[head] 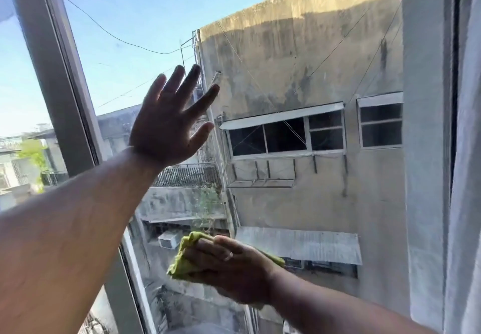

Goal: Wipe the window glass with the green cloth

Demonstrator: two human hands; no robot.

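The window glass (299, 78) fills the middle of the head view, with a weathered building behind it. My left hand (169, 122) is raised with its fingers spread, palm toward the pane at mid-height, holding nothing. Lower down, my right hand (229, 268) presses the bunched green cloth (183, 258) flat against the glass. The cloth sticks out to the left of my fingers and a little behind my wrist. Most of the cloth is hidden under my hand.
A grey window frame post (59, 73) slants down the left side of the pane. A pale curtain (466, 177) and the right frame (426, 151) border the glass on the right. Another pane lies left of the post.
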